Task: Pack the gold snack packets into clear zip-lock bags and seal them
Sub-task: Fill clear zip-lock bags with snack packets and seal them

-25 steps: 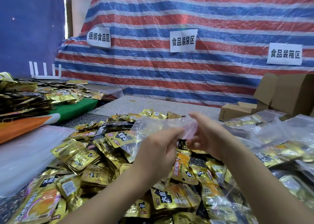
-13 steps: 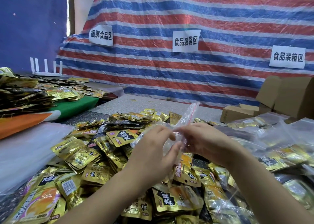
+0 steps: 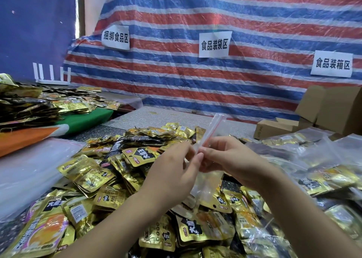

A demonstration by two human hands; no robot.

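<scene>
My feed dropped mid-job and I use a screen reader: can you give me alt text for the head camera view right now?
Both hands, the left hand and right hand, pinch an empty clear zip-lock bag with a red seal strip above a heap of gold foil snack packets. Filled clear bags lie right, brown cardboard boxes behind them, before a red, white and blue striped tarp.

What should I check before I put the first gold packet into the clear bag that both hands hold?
1. Both hands hold the bag: ok. The left hand and the right hand pinch the clear bag near its top.
2. Bag is empty: ok, no packet shows through it.
3. Bag mouth is open: cannot tell. The red zip strip stands up edge-on.
4. Packets within reach: ok. The pile of gold packets lies right under the hands.
5. A free hand to pick a packet: not ok, both are busy.
</scene>
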